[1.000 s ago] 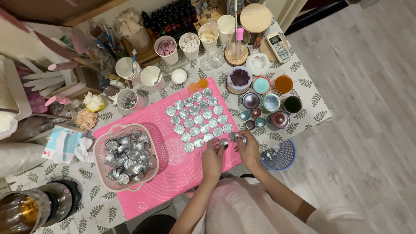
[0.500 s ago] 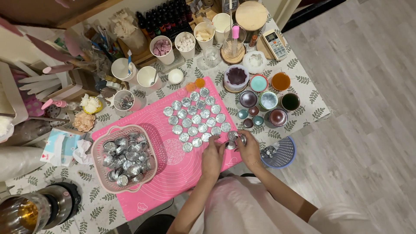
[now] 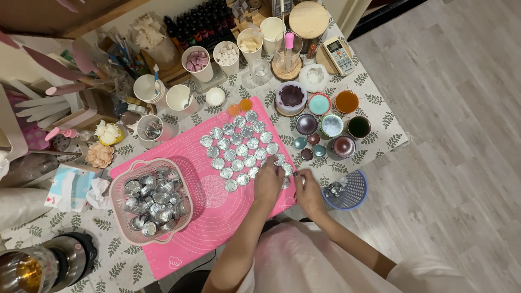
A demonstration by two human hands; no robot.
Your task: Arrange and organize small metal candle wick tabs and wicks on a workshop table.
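Several small silver metal cups [image 3: 237,146] stand in rows on a pink silicone mat [image 3: 217,214]. My left hand [image 3: 268,182] is at the near right corner of the rows, fingertips down on a metal cup [image 3: 280,161]. My right hand [image 3: 309,190] is just to its right at the mat's edge, its fingers pinched on a small dark piece [image 3: 296,174] too small to identify. A pink basket [image 3: 120,217] on the left of the mat is full of loose metal cups.
A blue mesh basket [image 3: 355,187] with metal bits sits at the table's right edge beside my right hand. Small bowls of coloured wax [image 3: 331,125] stand beyond it. Paper cups [image 3: 196,61], bottles and a remote crowd the back. A metal pot [image 3: 32,268] stands near left.
My hands, close together before, have parted a little. The right hand has drifted right toward the mat's edge, while the left stays on the corner cups.
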